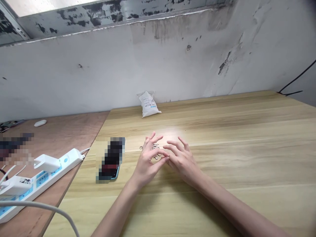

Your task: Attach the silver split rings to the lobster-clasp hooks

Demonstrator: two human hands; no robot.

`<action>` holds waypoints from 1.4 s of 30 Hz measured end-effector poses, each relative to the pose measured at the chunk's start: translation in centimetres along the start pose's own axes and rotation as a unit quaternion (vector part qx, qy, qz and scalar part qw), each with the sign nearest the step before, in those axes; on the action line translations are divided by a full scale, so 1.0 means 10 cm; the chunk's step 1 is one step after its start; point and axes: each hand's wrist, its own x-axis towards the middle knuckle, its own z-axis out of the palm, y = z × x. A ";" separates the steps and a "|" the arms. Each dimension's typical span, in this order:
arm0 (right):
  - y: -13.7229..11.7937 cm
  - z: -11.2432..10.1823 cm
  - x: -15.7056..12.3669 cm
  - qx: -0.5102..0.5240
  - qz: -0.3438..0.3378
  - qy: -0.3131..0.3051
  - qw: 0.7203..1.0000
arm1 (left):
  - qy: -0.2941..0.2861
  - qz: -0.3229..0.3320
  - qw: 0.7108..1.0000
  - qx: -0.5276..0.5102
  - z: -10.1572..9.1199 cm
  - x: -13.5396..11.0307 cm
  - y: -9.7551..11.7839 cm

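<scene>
Over the light wood table [234, 144], my two hands meet at their fingertips. Thumb and index finger of my left hand [148, 163] come together in a pinch, its other fingers raised and spread. My right hand [184, 161] has its index finger and thumb against that pinch, the thumb mostly hidden, with the remaining fingers lifted. Anything between the fingertips is too small to make out. A small pile of silvery metal rings or clasps [156, 157] lies just behind my left hand, which partly covers it.
A white labelled packet [149, 104] stands near the wall. To the left lies a phone [115, 172], mostly pixelated. On the adjoining brown table, a white power strip [71, 158] holds chargers and cables, with a white oval object [40, 123] farther back. A grey cable [58, 210] crosses the near-left corner.
</scene>
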 end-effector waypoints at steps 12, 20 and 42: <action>0.02 -0.04 -0.01 -0.005 -0.007 0.009 1.000 | -0.006 -0.007 1.000 0.005 -0.03 0.01 -0.06; 0.11 -0.13 0.02 0.095 0.023 -0.046 0.994 | 0.006 0.084 0.982 0.169 -0.08 0.03 -0.13; -0.14 -0.11 0.01 0.216 0.181 -0.114 0.953 | 0.073 0.171 0.924 0.333 0.12 -0.01 -0.03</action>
